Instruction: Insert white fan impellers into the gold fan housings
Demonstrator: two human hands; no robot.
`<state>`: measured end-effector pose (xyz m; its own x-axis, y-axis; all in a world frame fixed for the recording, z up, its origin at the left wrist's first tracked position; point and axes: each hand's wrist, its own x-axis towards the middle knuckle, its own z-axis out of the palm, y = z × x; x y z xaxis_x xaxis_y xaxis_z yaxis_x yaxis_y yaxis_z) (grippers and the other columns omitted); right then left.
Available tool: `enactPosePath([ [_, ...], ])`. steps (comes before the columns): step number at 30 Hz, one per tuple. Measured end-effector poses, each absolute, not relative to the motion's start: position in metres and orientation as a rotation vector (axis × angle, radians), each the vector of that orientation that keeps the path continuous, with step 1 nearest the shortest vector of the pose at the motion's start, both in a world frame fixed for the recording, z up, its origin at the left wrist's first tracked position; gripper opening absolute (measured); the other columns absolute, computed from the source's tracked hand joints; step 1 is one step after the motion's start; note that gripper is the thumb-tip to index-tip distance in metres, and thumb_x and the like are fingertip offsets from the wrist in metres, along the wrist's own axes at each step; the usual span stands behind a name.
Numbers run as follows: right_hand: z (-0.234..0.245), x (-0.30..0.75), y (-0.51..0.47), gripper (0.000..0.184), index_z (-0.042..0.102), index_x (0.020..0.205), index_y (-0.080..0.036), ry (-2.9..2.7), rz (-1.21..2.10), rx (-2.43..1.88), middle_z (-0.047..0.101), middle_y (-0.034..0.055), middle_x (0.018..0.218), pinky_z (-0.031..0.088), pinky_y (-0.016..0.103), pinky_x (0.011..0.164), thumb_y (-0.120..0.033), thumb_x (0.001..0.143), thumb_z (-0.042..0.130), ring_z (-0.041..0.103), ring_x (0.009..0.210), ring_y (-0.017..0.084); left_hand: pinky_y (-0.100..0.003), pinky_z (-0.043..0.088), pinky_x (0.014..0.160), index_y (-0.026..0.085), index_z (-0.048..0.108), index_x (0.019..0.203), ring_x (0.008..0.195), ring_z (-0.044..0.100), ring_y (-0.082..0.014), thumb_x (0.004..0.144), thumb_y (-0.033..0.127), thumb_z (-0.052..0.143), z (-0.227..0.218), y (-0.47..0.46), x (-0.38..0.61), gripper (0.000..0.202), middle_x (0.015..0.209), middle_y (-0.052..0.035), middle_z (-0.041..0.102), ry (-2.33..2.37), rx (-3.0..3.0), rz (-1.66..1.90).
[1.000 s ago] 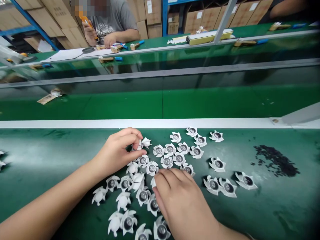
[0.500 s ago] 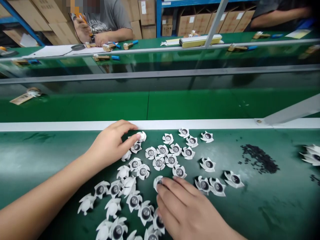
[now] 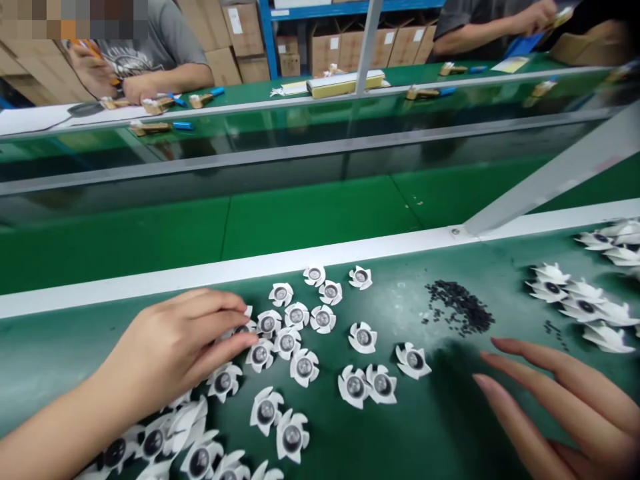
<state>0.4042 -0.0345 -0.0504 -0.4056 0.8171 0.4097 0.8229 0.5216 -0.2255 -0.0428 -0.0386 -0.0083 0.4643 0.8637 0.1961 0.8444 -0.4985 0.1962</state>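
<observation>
My left hand (image 3: 173, 343) is at the left of a group of small white fan wheels, its fingers and thumb closed around one fan wheel (image 3: 244, 327) that they partly hide. Several more fan wheels (image 3: 305, 367) lie close by, most with their round hub openings facing up. Under and below my left wrist some overlap in a heap (image 3: 200, 460). My right hand (image 3: 565, 400) hovers at the lower right with fingers apart and nothing between them. Just beyond its fingertips lies a pile of tiny black pieces (image 3: 460, 307).
More white fan wheels (image 3: 585, 300) are heaped at the right edge. A white rail (image 3: 310, 257) borders the green table, with a slanted grey post (image 3: 545, 170) rising from it. Across the green conveyor, two people work at a bench holding brass-coloured parts (image 3: 157, 127).
The view has swung to the right. My right hand has left the fan wheels and moved right, beside the black pieces, with its fingers opened. My left hand has come to another fan wheel.
</observation>
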Motion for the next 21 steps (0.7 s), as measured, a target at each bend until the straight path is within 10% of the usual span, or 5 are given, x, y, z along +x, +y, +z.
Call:
enactPosePath([
  [8, -0.055, 0.367, -0.052, 0.051, 0.054, 0.136, -0.007, -2.507, -0.059, -1.177, 0.051, 0.0222, 0.145, 0.039, 0.051, 0.105, -0.040, 0.098, 0.053, 0.043, 0.136, 0.039, -0.051, 0.053, 0.087, 0.030, 0.061, 0.118, 0.105, 0.065, -0.0350, 0.082, 0.058, 0.068, -0.001, -0.029, -0.021, 0.046, 0.117, -0.0084, 0.069, 1.615, 2.619, 0.272],
  [14, -0.058, 0.316, -0.037, 0.075, 0.047, 0.146, -0.005, -2.692, -0.020, -1.092, 0.045, 0.0225, 0.154, 0.044, 0.057, 0.102, -0.058, 0.093, 0.050, 0.040, 0.140, 0.043, -0.076, 0.022, 0.113, 0.030, 0.016, 0.159, 0.148, 0.018, -0.0542, 0.059, 0.089, 0.063, -0.017, 0.044, 0.039, 0.126, 0.168, -0.0184, 0.006, 1.049, 2.739, 0.065],
  [21, -0.049, 0.351, -0.017, 0.057, 0.048, 0.145, -0.009, -2.569, 0.040, -1.288, 0.038, 0.0218, 0.158, 0.040, 0.069, 0.102, -0.037, 0.096, 0.050, 0.027, 0.147, 0.045, -0.074, 0.030, 0.111, 0.034, 0.025, 0.158, 0.143, 0.034, -0.0510, 0.066, 0.083, 0.064, -0.032, 0.052, 0.076, 0.112, 0.163, -0.0132, 0.029, 0.798, 2.690, 0.030],
])
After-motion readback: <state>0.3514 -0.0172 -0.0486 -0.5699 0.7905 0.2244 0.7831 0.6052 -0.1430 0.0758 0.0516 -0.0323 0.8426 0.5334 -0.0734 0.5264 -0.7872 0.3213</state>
